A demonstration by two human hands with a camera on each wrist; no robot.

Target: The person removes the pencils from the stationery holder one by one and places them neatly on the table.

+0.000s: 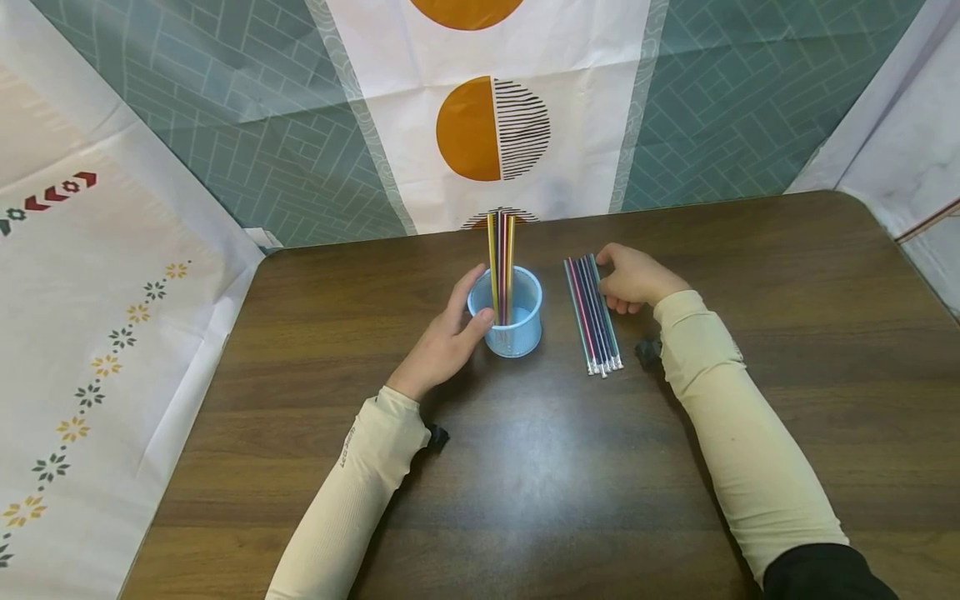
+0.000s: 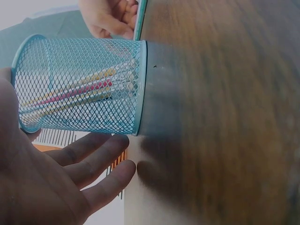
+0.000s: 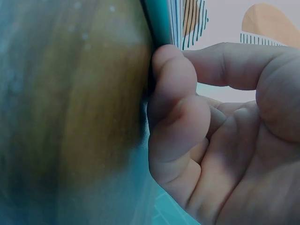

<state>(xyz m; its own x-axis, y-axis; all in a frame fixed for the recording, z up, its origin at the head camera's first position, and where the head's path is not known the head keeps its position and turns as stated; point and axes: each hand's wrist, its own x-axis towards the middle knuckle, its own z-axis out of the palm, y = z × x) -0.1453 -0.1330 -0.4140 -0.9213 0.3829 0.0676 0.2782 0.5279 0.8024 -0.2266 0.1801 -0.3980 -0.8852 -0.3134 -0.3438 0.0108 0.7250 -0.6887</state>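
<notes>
My left hand holds the light-blue mesh pencil cup at its left side, thumb and index finger around the rim. In the left wrist view, the other fingers reach out straight below the cup. Several pencils, yellow, dark and red, stand upright inside it. To the right, a row of striped pencils lies side by side, silver ends toward me. My right hand is at the row's far right end, thumb and curled fingers pinching the outermost teal pencil.
Both lie on a dark brown wooden table. A patterned curtain hangs behind the table's far edge, and white embroidered cloth hangs at the left. Dark wrist cameras sit under the cream sleeves.
</notes>
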